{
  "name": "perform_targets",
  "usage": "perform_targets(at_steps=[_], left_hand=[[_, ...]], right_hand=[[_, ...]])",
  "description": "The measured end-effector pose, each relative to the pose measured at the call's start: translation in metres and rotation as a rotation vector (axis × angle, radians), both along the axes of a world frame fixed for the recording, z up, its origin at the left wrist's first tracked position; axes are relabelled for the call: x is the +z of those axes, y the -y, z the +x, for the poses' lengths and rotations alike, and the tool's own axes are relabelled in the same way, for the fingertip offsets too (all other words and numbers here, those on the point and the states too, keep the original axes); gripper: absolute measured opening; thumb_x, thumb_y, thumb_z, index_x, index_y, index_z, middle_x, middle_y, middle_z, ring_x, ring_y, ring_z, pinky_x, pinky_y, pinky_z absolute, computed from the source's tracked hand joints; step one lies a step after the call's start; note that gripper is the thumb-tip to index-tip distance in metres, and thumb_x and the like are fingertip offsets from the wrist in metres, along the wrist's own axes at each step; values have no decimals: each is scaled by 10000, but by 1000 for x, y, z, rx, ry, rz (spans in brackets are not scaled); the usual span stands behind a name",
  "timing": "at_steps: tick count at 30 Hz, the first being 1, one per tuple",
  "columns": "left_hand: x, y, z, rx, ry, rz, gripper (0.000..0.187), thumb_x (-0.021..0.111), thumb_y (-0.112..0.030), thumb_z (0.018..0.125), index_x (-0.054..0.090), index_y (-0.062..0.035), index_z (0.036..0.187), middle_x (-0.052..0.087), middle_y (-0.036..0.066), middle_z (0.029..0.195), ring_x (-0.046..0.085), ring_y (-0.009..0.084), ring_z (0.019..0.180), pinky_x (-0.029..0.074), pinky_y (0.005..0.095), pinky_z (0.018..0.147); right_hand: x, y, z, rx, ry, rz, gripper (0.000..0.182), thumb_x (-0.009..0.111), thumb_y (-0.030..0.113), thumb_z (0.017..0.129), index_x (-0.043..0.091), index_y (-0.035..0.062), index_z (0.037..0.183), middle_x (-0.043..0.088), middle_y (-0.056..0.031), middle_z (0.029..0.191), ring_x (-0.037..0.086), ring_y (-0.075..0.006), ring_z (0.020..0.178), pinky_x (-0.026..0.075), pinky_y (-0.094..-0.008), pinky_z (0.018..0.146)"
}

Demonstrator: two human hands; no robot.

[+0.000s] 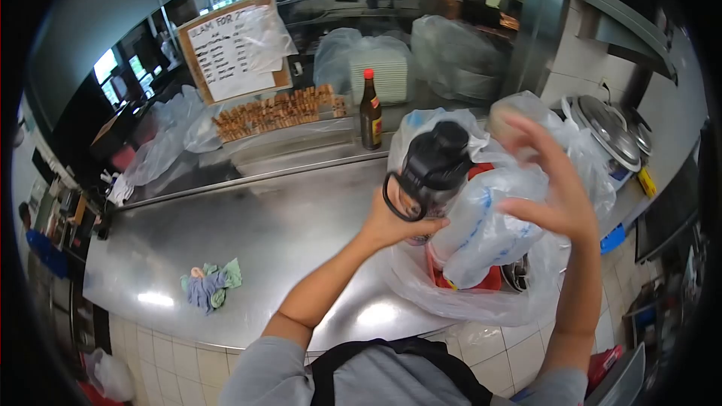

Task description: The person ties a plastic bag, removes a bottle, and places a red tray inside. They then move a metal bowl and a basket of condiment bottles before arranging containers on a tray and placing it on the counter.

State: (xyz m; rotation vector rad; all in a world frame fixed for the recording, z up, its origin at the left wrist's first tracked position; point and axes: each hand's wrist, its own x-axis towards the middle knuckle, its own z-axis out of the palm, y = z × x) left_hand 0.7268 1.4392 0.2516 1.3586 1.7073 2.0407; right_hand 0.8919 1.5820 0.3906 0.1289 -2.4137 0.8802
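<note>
My left hand [395, 218] is wrapped round a bottle with a black lid [438, 154] and a black loop handle, held upright over the right part of the steel counter [301, 218]. To its right my right hand [545, 188] is raised with thumb and fingers apart, slightly blurred, above the plastic bags. Directly under and beside the hands, a clear plastic bag with blue print [492, 218] sits among red items in a larger open clear bag [451, 304].
A brown bottle with a red cap [371, 113] stands at the counter's back edge. Crumpled cloths [210, 286] lie at the left. Behind are a framed handwritten list [229, 49] and stacked white containers [380, 79]. A lidded metal pot [608, 131] is at the right; a person [45, 252] is far left.
</note>
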Motion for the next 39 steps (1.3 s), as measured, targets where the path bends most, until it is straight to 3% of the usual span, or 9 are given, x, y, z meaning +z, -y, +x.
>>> perform_targets(at_steps=[4, 7, 12, 16, 22, 27, 32, 35, 39], left_hand=[[61, 0, -10, -126, -192, -118, 445, 793, -162, 547, 595, -20, 920, 637, 71, 841, 598, 147, 746, 480, 298, 724], [89, -13, -8, -237, 37, -32, 490, 784, -131, 552, 564, -16, 974, 628, 47, 877, 587, 130, 791, 472, 292, 751], [91, -60, -38, 98, -329, -46, 1120, 829, -308, 552, 131, -13, 1377, 430, 179, 1279, 423, 261, 1184, 333, 367, 970], [41, -49, -43, 421, -52, -114, 937, 733, -280, 699, 140, -33, 1381, 271, 234, 1372, 254, 303, 1293, 243, 392, 1027], [-167, 58, -18, 848, 532, -244, 458, 622, -154, 810, 446, -29, 1214, 493, 104, 1101, 480, 180, 989, 392, 299, 866], [-194, 199, 68, 1209, 716, -310, 299, 572, -180, 801, 523, -115, 1088, 550, 13, 973, 538, 119, 846, 398, 243, 671], [-198, 280, 151, 1543, 838, -186, 373, 540, -271, 812, 473, -117, 1145, 533, 29, 1041, 520, 173, 947, 378, 337, 777], [-200, 282, 192, 1490, 911, -85, 373, 396, -165, 901, 387, -30, 1249, 483, 201, 1191, 462, 311, 1132, 391, 421, 924], [-190, 268, 219, 1547, 992, -100, 363, 380, -149, 904, 388, -29, 1247, 484, 206, 1188, 461, 314, 1133, 395, 426, 914]], right_hand=[[20, -12, -70, 382, 245, -155, 981, 859, 163, 481, 338, 69, 1307, 535, -64, 1114, 485, -173, 1065, 365, -323, 934], [30, -11, -80, 304, 145, -214, 876, 842, 152, 496, 395, 56, 1243, 538, -66, 1125, 492, -161, 1049, 367, -307, 930], [41, -68, -97, 199, -56, -265, 742, 824, 144, 525, 446, 27, 1153, 580, -68, 1027, 543, -156, 948, 438, -297, 830], [34, -162, -140, -43, -217, -298, 743, 826, 215, 495, 466, 12, 1112, 607, -100, 975, 577, -166, 899, 457, -300, 797], [-29, -266, -225, -548, -419, -19, 823, 780, 292, 493, 387, 80, 1184, 563, -165, 1065, 569, -337, 954, 458, -400, 794], [-106, -329, -272, -748, -259, -103, 842, 765, 266, 523, 331, 155, 1235, 510, -164, 1129, 544, -361, 972, 453, -435, 797], [-171, -361, -296, -770, -323, -180, 838, 785, 219, 511, 343, 152, 1220, 504, -166, 1127, 538, -370, 972, 447, -439, 805], [-196, -374, -307, -780, -299, -204, 849, 797, 188, 497, 343, 145, 1213, 497, -170, 1128, 530, -372, 982, 442, -440, 815], [-227, -385, -319, -810, -283, -291, 873, 810, 156, 483, 332, 125, 1213, 481, -178, 1139, 519, -371, 1002, 440, -444, 829]])
